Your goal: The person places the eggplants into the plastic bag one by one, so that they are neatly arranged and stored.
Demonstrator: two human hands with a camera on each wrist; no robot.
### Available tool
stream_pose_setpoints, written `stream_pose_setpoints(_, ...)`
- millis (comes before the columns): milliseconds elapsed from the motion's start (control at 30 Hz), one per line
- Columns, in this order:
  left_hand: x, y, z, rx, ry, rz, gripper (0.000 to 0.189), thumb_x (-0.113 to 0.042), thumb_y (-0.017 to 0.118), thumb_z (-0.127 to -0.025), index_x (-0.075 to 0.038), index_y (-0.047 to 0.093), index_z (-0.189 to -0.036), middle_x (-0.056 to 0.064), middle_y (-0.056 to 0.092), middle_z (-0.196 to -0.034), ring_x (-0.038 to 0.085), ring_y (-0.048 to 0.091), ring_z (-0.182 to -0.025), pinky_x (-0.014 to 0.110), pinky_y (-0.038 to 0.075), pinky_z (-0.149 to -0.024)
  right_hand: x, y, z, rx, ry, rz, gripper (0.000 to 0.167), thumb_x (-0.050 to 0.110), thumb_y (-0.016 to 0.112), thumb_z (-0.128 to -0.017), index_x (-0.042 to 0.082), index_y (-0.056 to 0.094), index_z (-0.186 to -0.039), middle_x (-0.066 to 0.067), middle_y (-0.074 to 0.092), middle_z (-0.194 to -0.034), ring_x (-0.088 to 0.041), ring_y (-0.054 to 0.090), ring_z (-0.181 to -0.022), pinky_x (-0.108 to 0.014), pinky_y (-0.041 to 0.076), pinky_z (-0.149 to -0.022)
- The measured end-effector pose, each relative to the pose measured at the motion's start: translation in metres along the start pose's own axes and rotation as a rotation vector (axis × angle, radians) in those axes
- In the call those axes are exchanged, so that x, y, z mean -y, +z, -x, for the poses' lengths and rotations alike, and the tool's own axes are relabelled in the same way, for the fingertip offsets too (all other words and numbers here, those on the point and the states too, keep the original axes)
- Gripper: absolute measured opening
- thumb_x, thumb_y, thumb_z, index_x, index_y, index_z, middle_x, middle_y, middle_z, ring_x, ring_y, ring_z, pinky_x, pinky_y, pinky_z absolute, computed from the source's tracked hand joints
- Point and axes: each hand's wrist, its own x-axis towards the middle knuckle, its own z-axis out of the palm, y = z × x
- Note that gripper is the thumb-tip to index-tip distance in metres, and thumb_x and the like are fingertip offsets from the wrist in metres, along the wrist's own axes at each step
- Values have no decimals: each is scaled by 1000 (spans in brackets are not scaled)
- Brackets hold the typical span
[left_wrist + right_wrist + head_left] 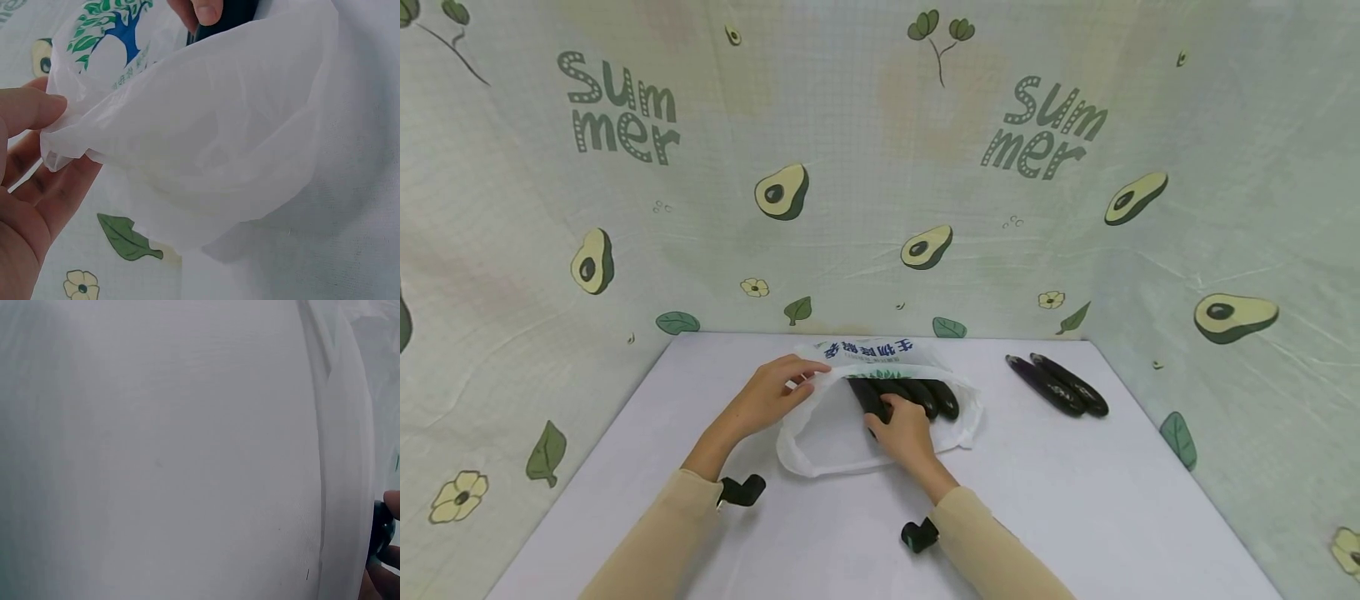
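Note:
A white plastic bag (831,446) with blue lettering and a green-leaved tree print lies on the table, its mouth facing me. My left hand (772,392) pinches the bag's rim at the left side between thumb and fingers, as the left wrist view shows too. Inside the mouth, my right hand (908,427) grips the end of a dark, glossy eggplant (867,398). Beside it in the bag lie several more eggplants (946,400) in a row, their far ends hidden under the upper layer of plastic. In the right wrist view the gripped eggplant (380,530) shows only at the edge.
Two more eggplants (1051,385) lie side by side at the back right of the white table (1075,500). A cloth backdrop (850,125) printed with avocados and leaves stands behind the table and along both sides.

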Motion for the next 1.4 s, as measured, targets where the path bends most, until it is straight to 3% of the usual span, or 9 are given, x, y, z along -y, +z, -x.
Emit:
stream_pose_setpoints(167, 0, 0, 0, 11, -4, -1, 38, -7, 70, -102, -21, 71, -138, 1, 71, -120, 22, 70, -105, 37, 61, -86, -2, -8, 1, 73, 23, -32, 51, 29, 81, -94, -2, 69, -133, -16, 77, -108, -26, 73, -95, -46, 60, -85)
stream_pose_setpoints(300, 1, 1, 1, 14, -9, -6, 39, -6, 70, -102, -21, 71, -138, 1, 71, -120, 22, 70, -105, 38, 61, -86, 1, -25, 6, 177, 20, -66, 57, 28, 78, -95, -4, 64, -140, -24, 73, -125, -37, 70, -119, -53, 57, -99)
stream_pose_setpoints(567, 3, 2, 0, 16, -5, -6, 39, -6, 70, -102, -20, 71, -138, 1, 71, -118, 22, 71, -104, 37, 61, -86, -11, -80, 13, 294, 12, -112, 54, 24, 80, -95, 1, 65, -142, -21, 73, -127, -33, 75, -104, -45, 62, -85)
stream_pose_setpoints(800, 3, 2, 0, 17, -8, -2, 39, -5, 71, -102, -21, 71, -138, 0, 71, -118, 21, 71, -104, 38, 61, -86, -38, -142, 11, 277, 12, 2, 53, 28, 78, -97, 5, 64, -144, -19, 71, -131, -33, 73, -110, -42, 62, -82)
stream_pose_setpoints(1000, 5, 2, 1, 13, -5, 4, 39, -5, 71, -101, -20, 71, -137, 0, 71, -118, 21, 71, -104, 37, 61, -86, -64, -186, 7, 204, -12, 107, 55, 29, 78, -98, 4, 63, -144, -22, 70, -132, -38, 72, -111, -46, 63, -81)
stream_pose_setpoints(1233, 7, 3, 1, 33, -44, 6, 40, -9, 72, -102, -23, 70, -139, -2, 70, -122, 19, 69, -107, 35, 61, -89, -97, -223, 1, 133, -8, 220, 60, 36, 80, -96, 2, 63, -142, -24, 68, -135, -42, 70, -113, -50, 62, -81)
stream_pose_setpoints(1400, 8, 3, 2, 27, -23, 7, 40, -8, 72, -102, -22, 70, -139, -2, 70, -120, 18, 68, -108, 36, 61, -90, -130, -239, -6, 110, -15, 286, 65, 35, 80, -96, 0, 59, -146, -31, 60, -142, -48, 65, -119, -58, 58, -89)
